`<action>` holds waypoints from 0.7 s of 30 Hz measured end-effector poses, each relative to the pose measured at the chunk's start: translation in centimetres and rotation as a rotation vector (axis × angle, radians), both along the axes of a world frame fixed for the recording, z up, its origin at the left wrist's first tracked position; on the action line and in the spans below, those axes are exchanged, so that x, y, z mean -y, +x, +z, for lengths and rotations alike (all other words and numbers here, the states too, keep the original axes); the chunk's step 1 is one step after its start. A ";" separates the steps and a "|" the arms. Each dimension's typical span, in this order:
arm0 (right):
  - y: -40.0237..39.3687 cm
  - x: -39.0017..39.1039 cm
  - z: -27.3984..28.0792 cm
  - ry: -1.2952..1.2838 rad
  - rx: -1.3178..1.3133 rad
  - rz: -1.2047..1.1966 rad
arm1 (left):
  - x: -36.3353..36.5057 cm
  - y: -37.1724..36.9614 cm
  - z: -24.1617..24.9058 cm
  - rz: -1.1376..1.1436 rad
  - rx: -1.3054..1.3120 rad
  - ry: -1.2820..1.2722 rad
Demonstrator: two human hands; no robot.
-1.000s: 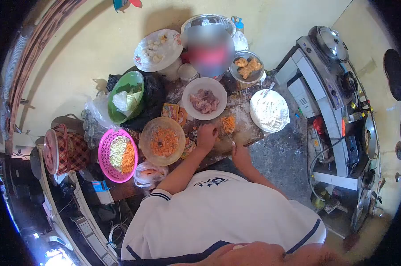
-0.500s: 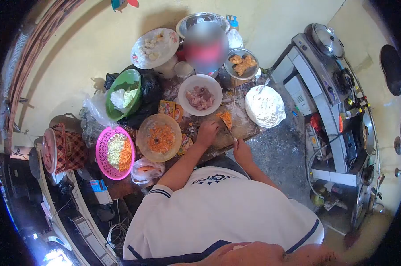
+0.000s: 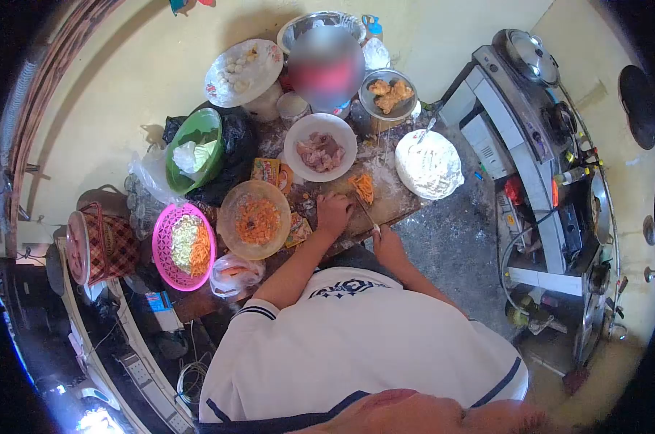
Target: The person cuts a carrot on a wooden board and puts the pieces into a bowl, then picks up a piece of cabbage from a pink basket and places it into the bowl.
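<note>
My right hand (image 3: 388, 242) is closed round the handle of a knife (image 3: 365, 211), whose blade reaches up and left over the wooden cutting board (image 3: 396, 206). Next to the blade's far end lies a small pile of orange shredded carrot (image 3: 363, 188). My left hand (image 3: 334, 213) rests on the board's left part, left of the knife, with its fingers curled; whatever may be under the fingertips is too small to make out. Just beyond the board stands a white bowl of raw meat (image 3: 320, 147).
Left are a bowl of diced orange pieces (image 3: 254, 220), a pink basket of shreds (image 3: 184, 247) and a green basin (image 3: 193, 150). Right of the board is a bowl of flour (image 3: 429, 164). Fried pieces (image 3: 390, 96) sit behind. A stove counter (image 3: 512, 116) stands at the right.
The whole view has shifted slightly, so the bowls and board appear a little higher and further left. My right hand still grips the knife, and the blade stays close to the carrot pile.
</note>
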State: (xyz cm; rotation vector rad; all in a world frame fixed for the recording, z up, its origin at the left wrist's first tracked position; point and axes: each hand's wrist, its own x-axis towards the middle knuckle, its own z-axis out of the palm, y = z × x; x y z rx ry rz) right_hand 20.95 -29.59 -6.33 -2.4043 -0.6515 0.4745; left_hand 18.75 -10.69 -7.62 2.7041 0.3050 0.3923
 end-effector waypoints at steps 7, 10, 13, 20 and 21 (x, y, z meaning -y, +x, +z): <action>-0.4 -0.9 -0.5 0.026 -0.069 0.037 | 1.0 0.3 -0.1 0.073 -0.046 -0.071; -0.6 -1.2 0.2 0.007 -0.095 0.017 | 1.1 0.2 0.3 0.096 -0.047 -0.082; -1.1 -1.2 -0.5 0.092 -0.075 0.006 | 1.0 0.2 0.3 0.090 -0.022 -0.079; -0.1 -2.0 -2.6 -0.019 -0.109 0.012 | 0.5 0.2 -0.6 0.058 -0.005 -0.117; -0.1 -2.2 -2.5 -0.009 -0.073 0.042 | 0.7 0.1 -0.4 0.061 -0.010 -0.121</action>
